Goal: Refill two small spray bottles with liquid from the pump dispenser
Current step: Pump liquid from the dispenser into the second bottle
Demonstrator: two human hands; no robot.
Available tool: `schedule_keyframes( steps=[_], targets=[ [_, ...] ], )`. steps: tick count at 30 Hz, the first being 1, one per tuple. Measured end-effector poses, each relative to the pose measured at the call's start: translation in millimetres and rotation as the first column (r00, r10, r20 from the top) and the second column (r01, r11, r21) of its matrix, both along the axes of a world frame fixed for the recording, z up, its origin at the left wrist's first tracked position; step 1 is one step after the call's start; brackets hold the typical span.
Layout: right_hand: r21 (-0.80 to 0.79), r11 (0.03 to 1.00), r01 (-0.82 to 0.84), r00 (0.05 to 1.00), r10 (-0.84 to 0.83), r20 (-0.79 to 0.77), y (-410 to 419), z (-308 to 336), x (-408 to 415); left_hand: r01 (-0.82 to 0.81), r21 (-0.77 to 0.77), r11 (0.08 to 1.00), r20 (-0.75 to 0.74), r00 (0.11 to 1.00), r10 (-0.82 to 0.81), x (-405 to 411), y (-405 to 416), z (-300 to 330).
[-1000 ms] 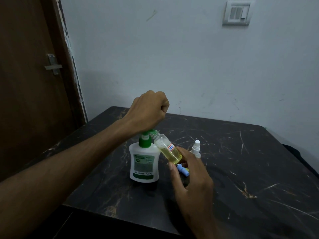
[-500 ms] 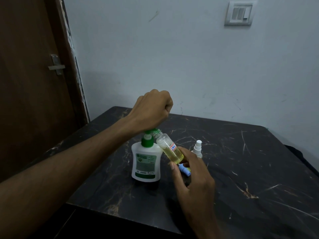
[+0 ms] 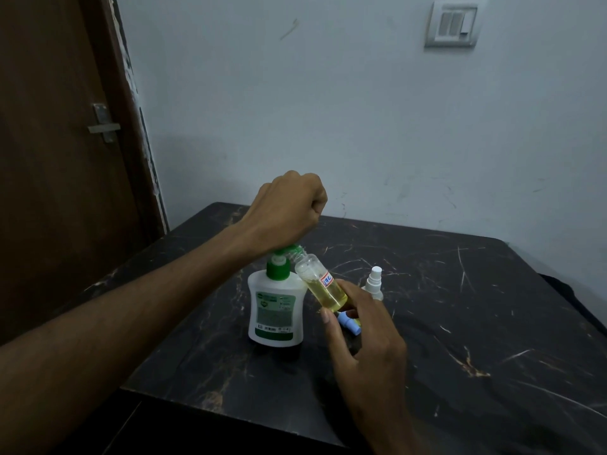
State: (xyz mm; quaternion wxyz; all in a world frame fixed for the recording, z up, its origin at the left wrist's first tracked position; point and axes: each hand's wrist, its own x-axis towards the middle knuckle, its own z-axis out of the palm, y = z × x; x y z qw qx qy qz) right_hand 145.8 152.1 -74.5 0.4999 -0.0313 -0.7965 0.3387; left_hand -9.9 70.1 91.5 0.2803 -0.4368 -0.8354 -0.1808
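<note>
- presently, the left hand (image 3: pixel 289 208) sits as a closed fist on top of the pump dispenser (image 3: pixel 275 307); its underside presses on the green pump head (image 3: pixel 289 250), fingers curled in and holding nothing that can be seen
- pump dispenser: white body, green collar, printed green label; it stands upright on the dark marbled table (image 3: pixel 460 323), left of centre
- the right hand (image 3: pixel 368 336) holds a small clear bottle (image 3: pixel 323 284) pinched between thumb and fingertips at its lower end; the bottle is uncapped and tilted, open neck up and to the left, meeting the green spout under the left fist
- contents of the held bottle: yellowish liquid fills roughly the lower half; some foam or bubbles sit above it; a small white label with red and blue marks is on its side
- second spray bottle (image 3: pixel 374 284): white spray top fitted, standing upright on the table just behind the right hand; its lower body is partly hidden by the fingers
- a light blue cap piece (image 3: pixel 348 323) lies on the table just beside the dispenser's base, under the right hand; whether it touches the dispenser cannot be told
- surroundings: brown door (image 3: pixel 59 159) with a metal latch (image 3: pixel 103 126) at left; pale wall behind; switch plate (image 3: pixel 452 24) at upper right
</note>
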Motion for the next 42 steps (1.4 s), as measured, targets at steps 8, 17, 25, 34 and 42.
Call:
schedule_keyframes(
  steps=[8,17,25,34,42],
  targets=[
    [-0.007,1.0,-0.014,1.0,0.014,0.004,0.1,-0.3,0.4,0.007,0.014,1.0,-0.006,1.0,-0.007,0.5,-1.4,2.3],
    [-0.009,1.0,-0.013,1.0,0.013,0.005,-0.1,-0.2,-0.1,-0.003,0.019,1.0,0.022,1.0,0.003,-0.7,-1.9,-0.7],
    [-0.011,1.0,-0.013,1.0,0.013,0.02,0.5,0.1,0.1,0.01,0.025,1.0,0.009,1.0,-0.01,-2.6,0.0,-4.8],
    [-0.01,1.0,0.005,1.0,-0.005,0.004,-0.2,-0.7,1.3,0.012,0.026,1.0,-0.017,1.0,-0.011,-3.3,-0.1,0.3],
    [-0.01,1.0,-0.01,1.0,0.01,0.003,-0.4,-1.4,0.7,0.008,0.002,1.0,-0.006,1.0,-0.008,-4.5,-2.9,-2.2]
  ],
)
